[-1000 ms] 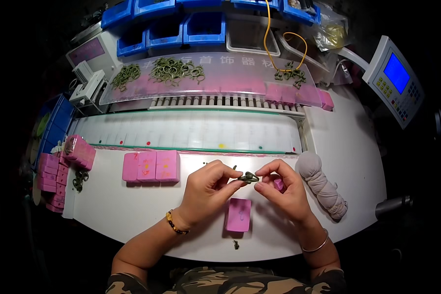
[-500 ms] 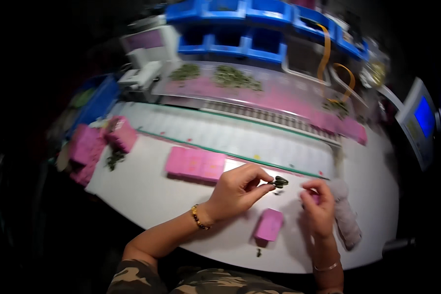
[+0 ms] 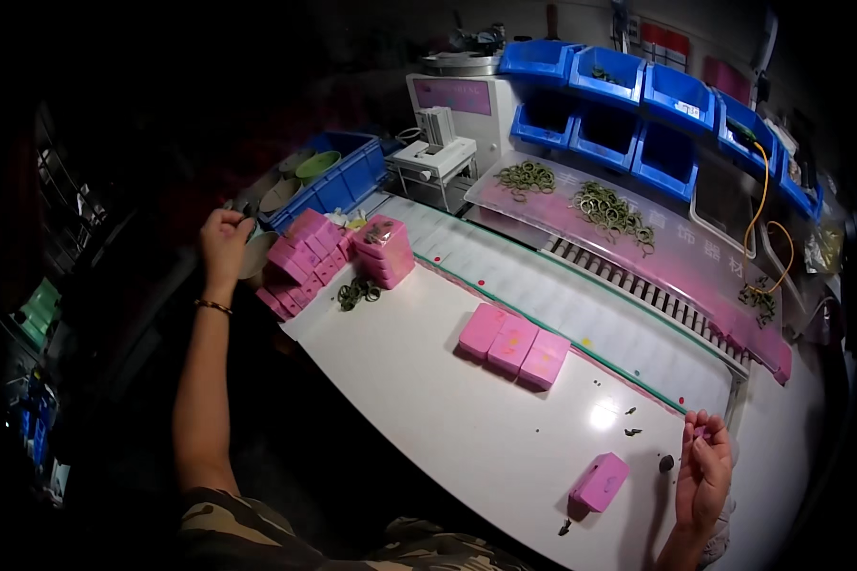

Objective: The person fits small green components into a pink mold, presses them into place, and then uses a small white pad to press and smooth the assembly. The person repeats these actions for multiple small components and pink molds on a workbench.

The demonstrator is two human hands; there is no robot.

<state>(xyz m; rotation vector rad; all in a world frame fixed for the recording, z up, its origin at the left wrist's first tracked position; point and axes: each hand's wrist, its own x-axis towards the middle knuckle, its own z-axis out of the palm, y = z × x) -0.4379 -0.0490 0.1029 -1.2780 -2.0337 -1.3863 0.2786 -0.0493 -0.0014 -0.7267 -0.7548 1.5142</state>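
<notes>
My left hand (image 3: 224, 249) is far out at the left, beside bowls at the blue crate. Its fingertips are pinched together near something small and dark that I cannot make out. At the lower right, my right hand (image 3: 706, 466) has its fingers curled around a small pink piece (image 3: 701, 433). Left of that hand a single pink mould block (image 3: 602, 482) lies on the white table (image 3: 428, 381), a small dark green piece (image 3: 565, 526) at its near end. A dark round lump (image 3: 666, 463) sits between block and hand.
Three pink blocks (image 3: 514, 344) lie in a row by the green-edged strip (image 3: 543, 285). More pink blocks (image 3: 305, 257) are stacked at the left beside dark green rings (image 3: 358, 294). Behind stand a blue crate (image 3: 348, 176), a white machine (image 3: 438, 157), a ring-strewn clear shelf (image 3: 552, 205) and blue bins (image 3: 604, 143).
My left hand has swung from the table's middle to the far left, carrying away dark green pieces. My right hand still holds the pink piece. The view has turned left.
</notes>
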